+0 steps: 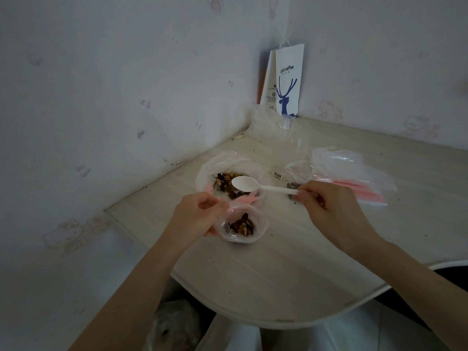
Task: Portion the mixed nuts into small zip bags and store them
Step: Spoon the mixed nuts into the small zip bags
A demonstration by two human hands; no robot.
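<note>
A small zip bag (258, 233) stands open on the table with mixed nuts (241, 227) inside. My left hand (196, 216) pinches its rim on the left side. Just behind it lies a larger clear bag (210, 168), open, holding a heap of mixed nuts (224, 181). My right hand (329, 206) pinches the handle of a white plastic spoon (244, 184). The spoon's bowl is empty and hovers over the large bag. Another small zip bag (296, 171) with a few nuts lies behind my right hand.
A pile of unused zip bags (354, 171) with red strips lies to the right. A clear plastic cup (291, 138) and a white coffee paper bag (288, 79) stand in the wall corner. The table (278, 274) has a curved front edge near me.
</note>
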